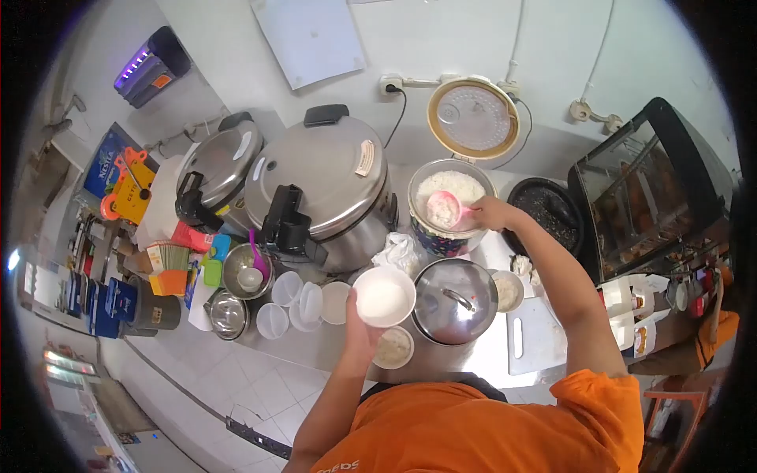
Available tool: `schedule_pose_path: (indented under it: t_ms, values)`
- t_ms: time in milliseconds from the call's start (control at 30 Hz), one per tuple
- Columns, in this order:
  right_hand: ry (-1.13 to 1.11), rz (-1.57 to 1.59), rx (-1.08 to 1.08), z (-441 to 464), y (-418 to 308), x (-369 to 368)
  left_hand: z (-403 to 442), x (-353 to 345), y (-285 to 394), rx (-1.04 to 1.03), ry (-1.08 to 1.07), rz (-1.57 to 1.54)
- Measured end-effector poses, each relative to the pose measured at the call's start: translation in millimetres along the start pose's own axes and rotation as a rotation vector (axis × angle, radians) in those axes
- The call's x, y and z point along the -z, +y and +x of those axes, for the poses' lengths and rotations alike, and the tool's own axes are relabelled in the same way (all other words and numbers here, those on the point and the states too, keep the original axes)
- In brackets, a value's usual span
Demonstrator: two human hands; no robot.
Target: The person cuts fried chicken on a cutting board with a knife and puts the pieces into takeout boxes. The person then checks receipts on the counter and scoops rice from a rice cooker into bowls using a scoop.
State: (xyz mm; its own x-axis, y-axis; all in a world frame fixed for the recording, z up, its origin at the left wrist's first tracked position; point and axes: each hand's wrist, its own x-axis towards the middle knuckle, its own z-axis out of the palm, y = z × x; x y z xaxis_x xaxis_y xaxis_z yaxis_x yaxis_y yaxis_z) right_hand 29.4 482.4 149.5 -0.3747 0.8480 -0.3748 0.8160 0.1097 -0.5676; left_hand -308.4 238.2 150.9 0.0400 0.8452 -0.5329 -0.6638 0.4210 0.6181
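Note:
My left hand (363, 331) holds a white bowl (385, 296) by its left side, above the counter near a domed metal lid (456, 301). In my right hand (490, 213) is the handle of a pink scoop (444, 209) filled with white rice. The scoop is over the open rice cooker (453, 189), which has rice inside and its lid (473, 118) raised at the back. Below the held bowl stands another bowl with rice (393, 348). A further bowl of rice (507, 292) sits right of the domed lid.
Two large steel cookers (323, 181) stand on the left. Clear plastic cups (288, 288) and a metal bowl with a purple spoon (248, 270) are in front. On the right are a black mortar (546, 217), a white cutting board (538, 339) and a glass display case (646, 189).

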Motion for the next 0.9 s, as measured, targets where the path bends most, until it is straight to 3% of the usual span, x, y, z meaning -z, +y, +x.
schedule_pose_path:
  t_ms: [67,167,233,367,400,500,567,667,733,900]
  values:
    - [0.006,0.175,-0.067,-40,-32,13,33,-4,-4,0.013,0.056,0.077]
    - [0.322,0.129,0.317,-60,-43,-14,83,-15,-7,0.007,0.039,0.182]
    - [0.578,0.008,0.318,-94,-88,-44,83,-43,4,0.033,-0.029,0.151]
    - [0.674,-0.171,0.327,-107,-96,-85,83,-54,1,0.034,-0.133,0.041]
    - [0.796,-0.129,0.371,-100,-88,-82,83,-56,1,0.019,-0.126,0.073]
    - [0.737,-0.102,0.153,-78,-72,-38,93,-43,-10,-0.006,-0.208,-0.066]
    - [0.752,-0.287,-0.094,-40,-58,-20,95,-48,-11,-0.058,-0.205,-0.123]
    - [0.756,-0.343,-0.127,19,-33,-18,88,-59,-10,-0.122,-0.226,-0.179]
    - [0.655,-0.383,-0.023,41,-37,-33,79,-58,-8,-0.149,-0.238,-0.188]
    - [0.466,-0.366,-0.031,26,-66,-59,59,-10,-19,-0.143,-0.182,-0.21]
